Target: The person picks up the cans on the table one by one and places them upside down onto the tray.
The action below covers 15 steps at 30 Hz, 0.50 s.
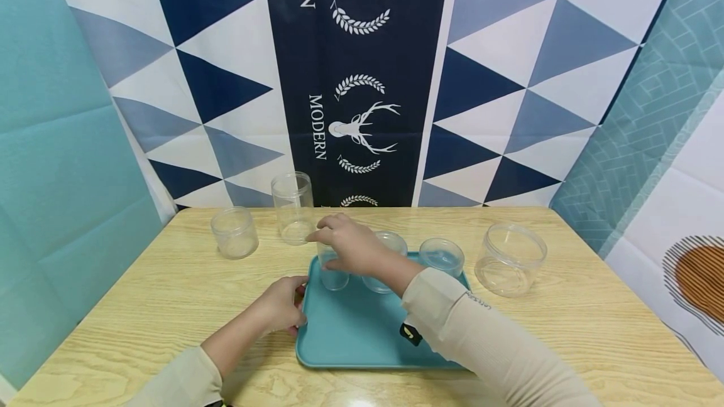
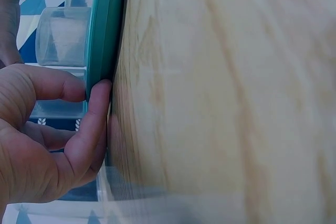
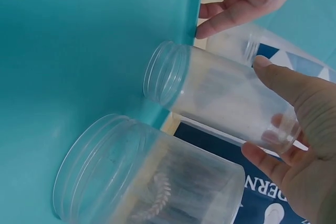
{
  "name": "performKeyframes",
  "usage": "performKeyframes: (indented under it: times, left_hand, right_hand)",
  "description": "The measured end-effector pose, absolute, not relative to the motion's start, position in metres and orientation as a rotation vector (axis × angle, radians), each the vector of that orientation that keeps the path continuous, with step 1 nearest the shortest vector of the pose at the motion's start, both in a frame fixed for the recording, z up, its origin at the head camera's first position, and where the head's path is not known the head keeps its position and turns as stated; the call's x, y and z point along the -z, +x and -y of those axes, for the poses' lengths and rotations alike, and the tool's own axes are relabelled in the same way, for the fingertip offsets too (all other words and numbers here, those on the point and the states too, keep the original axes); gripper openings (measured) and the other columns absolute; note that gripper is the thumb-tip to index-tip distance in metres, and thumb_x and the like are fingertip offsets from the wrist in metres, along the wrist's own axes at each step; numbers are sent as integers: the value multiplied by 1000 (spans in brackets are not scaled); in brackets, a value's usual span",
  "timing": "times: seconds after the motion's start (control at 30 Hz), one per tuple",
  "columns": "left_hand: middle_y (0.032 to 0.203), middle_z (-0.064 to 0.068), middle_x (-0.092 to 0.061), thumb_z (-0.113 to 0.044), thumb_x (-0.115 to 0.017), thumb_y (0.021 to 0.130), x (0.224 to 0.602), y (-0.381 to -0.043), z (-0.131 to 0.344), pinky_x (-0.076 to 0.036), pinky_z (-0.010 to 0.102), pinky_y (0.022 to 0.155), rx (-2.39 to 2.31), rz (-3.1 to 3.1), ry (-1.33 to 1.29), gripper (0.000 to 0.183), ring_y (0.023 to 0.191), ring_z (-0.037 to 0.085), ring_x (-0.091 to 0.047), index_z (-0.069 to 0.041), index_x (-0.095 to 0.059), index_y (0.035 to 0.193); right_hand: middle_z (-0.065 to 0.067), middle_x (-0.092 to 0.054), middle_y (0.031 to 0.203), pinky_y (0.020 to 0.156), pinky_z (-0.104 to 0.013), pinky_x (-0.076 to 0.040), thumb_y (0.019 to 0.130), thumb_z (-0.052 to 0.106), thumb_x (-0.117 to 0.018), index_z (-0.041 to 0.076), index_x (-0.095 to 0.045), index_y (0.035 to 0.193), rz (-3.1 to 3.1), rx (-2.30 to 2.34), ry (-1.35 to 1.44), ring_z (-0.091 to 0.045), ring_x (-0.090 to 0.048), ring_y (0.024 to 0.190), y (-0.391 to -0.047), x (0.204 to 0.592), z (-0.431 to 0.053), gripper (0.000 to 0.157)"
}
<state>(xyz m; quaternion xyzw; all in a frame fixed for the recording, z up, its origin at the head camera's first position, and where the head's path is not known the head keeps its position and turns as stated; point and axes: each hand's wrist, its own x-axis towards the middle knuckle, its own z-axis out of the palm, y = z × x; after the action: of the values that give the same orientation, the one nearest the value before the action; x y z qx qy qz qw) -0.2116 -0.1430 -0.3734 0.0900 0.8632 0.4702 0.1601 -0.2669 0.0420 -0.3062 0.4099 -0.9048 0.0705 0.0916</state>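
The right sleeve (image 1: 475,325) hides much of the right side of the tray (image 1: 345,338), and the right hand (image 1: 353,247) covers the top of the slender jar (image 1: 335,278) at the tray's far left corner; its thumb and fingers close around that end, though how firmly is hard to tell. The left hand (image 1: 279,303) pinches the tray's left rim, some fingertips out of sight in the head view. A wider jar (image 1: 378,282), partly masked by the right hand, and a low jar (image 1: 442,256) stand along the tray's far edge. All are clear, round-walled and ringed; the tray is smooth, teal and round-cornered. On the wood-grained surface (image 1: 170,325), a short jar (image 1: 234,234) and a tall cylinder (image 1: 292,206) stand beyond the tray's left corner, a broad tub (image 1: 511,262) right of it.
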Motion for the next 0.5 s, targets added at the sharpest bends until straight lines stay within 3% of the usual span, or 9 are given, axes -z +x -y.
performKeyframes:
  times: [0.5]
  left_hand:
    - [106,17,-54,24,-66,68,374,-211,142,-58,36,52,-1371,-2467,219,81,65,23,-57,10,-38,142]
  right_hand:
    - [-10,-47,145,100,-42,-47,79,32,-83,22,-59,136,2702,-243,1184,-27,-43,132,-266,306,-46,63]
